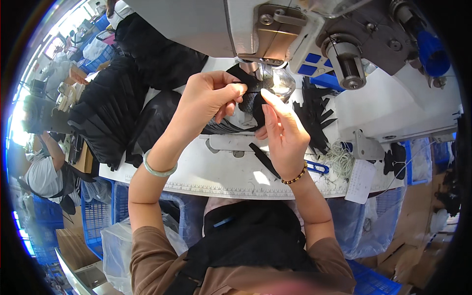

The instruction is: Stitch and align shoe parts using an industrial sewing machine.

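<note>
At the sewing machine (255,29), my left hand (211,98) pinches the edge of a piece of black fabric (258,105) just left of the needle area. My right hand (286,132) is on the other side of the same piece, its fingers closed on the fabric's right edge. Part of the cloth, grey and textured, shows between my hands, under the presser area. My fingers hide some of the fabric's edges.
Black garments (105,103) are heaped at the left. Cut black strips (314,115), blue thread snips (317,167), a white cord bundle (339,160) and a paper slip (360,181) lie at the right. Blue baskets (96,206) stand below. Another person (44,172) sits far left.
</note>
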The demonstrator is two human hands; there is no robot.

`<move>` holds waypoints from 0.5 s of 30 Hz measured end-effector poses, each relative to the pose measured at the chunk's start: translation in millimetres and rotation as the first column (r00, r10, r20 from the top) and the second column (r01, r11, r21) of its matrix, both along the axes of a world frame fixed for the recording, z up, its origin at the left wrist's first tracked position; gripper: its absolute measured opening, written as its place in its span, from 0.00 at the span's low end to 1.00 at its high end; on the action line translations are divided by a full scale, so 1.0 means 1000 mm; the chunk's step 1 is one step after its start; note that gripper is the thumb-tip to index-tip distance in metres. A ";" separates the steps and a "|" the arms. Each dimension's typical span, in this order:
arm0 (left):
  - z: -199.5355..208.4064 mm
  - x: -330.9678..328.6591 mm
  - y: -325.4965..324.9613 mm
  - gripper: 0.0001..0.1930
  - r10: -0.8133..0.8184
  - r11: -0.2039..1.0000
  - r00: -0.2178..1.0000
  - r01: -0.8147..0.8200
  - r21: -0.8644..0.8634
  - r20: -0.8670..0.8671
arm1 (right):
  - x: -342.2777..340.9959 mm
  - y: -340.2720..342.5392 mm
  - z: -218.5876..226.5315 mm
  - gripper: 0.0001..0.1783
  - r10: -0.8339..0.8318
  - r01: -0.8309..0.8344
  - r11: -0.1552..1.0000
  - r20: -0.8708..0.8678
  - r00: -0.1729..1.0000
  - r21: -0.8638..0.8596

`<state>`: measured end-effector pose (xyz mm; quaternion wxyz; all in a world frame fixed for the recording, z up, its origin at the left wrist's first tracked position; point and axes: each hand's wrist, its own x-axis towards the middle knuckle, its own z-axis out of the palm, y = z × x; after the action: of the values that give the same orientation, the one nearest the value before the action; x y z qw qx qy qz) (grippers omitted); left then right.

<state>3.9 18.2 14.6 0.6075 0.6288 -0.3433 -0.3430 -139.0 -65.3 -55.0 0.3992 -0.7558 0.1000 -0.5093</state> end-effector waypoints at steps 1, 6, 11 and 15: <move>-0.001 0.001 0.000 0.06 -0.004 1.000 1.000 0.004 0.002 0.004 | 0.000 0.000 0.001 0.13 0.003 -0.003 1.000 -0.002 1.000 -0.004; 0.001 0.005 0.000 0.05 -0.034 0.999 0.999 0.033 0.013 0.015 | -0.001 0.000 0.001 0.13 -0.071 0.065 0.992 -0.048 0.996 -0.107; 0.003 0.009 0.000 0.08 -0.101 0.993 0.991 0.096 0.064 0.088 | -0.001 0.001 0.001 0.14 -0.047 0.045 0.995 -0.028 0.998 -0.085; 0.004 0.010 -0.001 0.08 -0.121 0.991 0.987 0.114 0.067 0.103 | 0.000 0.004 0.001 0.16 -0.040 0.040 0.999 -0.012 0.999 -0.014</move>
<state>13.5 17.4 18.3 0.5476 0.6431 -0.4013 -0.3542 -138.8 -61.5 -54.1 0.3832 -0.7594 0.1142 -0.5132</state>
